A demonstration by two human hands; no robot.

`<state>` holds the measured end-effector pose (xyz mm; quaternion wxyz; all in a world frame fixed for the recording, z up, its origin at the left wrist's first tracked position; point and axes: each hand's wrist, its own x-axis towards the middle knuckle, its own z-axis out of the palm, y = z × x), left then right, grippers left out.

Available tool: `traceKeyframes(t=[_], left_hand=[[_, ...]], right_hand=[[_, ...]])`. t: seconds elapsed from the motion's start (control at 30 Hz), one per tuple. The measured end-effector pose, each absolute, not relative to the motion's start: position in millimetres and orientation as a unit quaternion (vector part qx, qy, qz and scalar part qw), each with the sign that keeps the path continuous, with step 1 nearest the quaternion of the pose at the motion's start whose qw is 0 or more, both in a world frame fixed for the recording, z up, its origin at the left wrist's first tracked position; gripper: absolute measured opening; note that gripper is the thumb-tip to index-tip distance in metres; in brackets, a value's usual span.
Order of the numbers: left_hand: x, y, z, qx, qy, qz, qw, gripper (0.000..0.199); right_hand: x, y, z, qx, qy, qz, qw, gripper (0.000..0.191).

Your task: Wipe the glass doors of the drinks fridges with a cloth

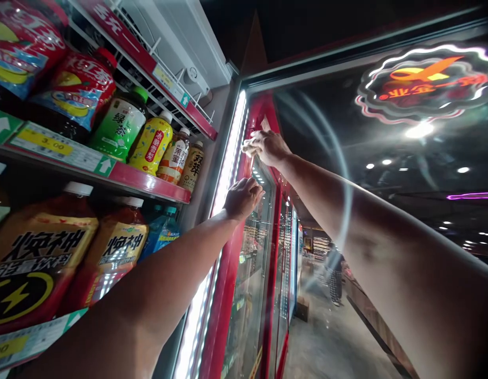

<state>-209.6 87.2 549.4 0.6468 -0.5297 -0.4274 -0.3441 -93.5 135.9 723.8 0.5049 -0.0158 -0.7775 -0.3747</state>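
High at the side of an open drinks cooler, both of my arms reach up to a red upright frame (232,258) beside a bright LED strip (231,158). My left hand (244,199) is closed, its fingers curled in at the frame; what they hold, if anything, is hidden. Above it my right hand (267,146) has its fingers bent against the red frame, near its top. A small pale piece (265,123) shows just behind the right knuckles, too unclear to name. Whatever lies under the right fingers cannot be made out.
Shelves of bottles stand at left, with a green tea bottle (119,123) and large amber drink bottles (42,252). A glass pane (386,158) with a glowing sign (429,84) spans the right. Farther off, a person (334,271) stands in the aisle near a box (302,308).
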Motion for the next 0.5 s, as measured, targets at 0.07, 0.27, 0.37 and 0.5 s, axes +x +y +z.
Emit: traceKeyframes(t=[0.07,0.27,0.37,0.5], left_hand=[[-210.1,87.9,551.1,-0.53,-0.423,-0.342,0.651,0.028],[-206.6,88.0,563.8,-0.512,-0.414,-0.345,0.669,0.047],[-204.7,85.4,570.2,-0.515,-0.409,-0.338,0.673,0.045],[-206.6,83.2,574.3,-0.536,-0.419,-0.329,0.655,0.039]], right_hand=[[-96.1,131.0,732.1,-0.077,-0.731,-0.343,0.585,0.035],[-123.6,122.6,740.3,-0.085,-0.746,-0.366,0.549,0.036],[-115.2,126.4,753.0,-0.078,-0.758,-0.388,0.519,0.032],[-88.8,129.4,769.5,-0.154,-0.704,-0.36,0.592,0.035]])
